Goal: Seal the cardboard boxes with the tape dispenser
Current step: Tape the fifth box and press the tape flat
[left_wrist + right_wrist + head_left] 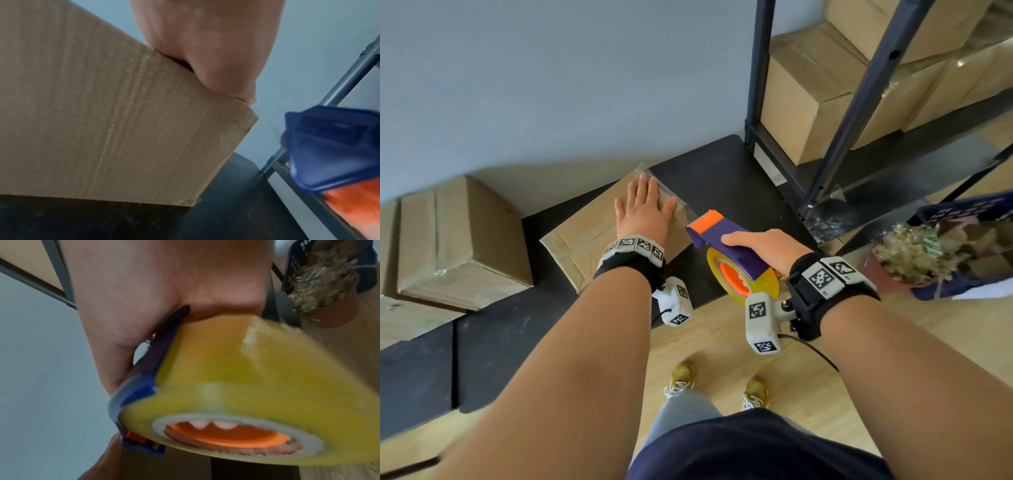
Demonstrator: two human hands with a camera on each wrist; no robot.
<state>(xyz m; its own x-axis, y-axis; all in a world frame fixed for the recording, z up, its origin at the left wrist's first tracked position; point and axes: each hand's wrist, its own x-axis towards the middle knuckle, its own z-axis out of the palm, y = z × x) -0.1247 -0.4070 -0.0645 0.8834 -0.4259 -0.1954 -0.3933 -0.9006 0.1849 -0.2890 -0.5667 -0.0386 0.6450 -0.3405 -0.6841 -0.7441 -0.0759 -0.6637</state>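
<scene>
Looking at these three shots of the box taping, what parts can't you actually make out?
- Box top seam, head view: the left hand lies flat over the cardboard box, hiding the tape beneath.
- Left fingers, left wrist view: cut off by the top edge; only the palm shows.
- Tape dispenser blade, right wrist view: blurred and hidden behind the yellow roll.
- Right hand fingers, head view: hidden under the handle.

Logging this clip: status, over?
Left hand flat on cardboard box. Right hand grips tape dispenser, held off the box. Nothing in the way.
</scene>
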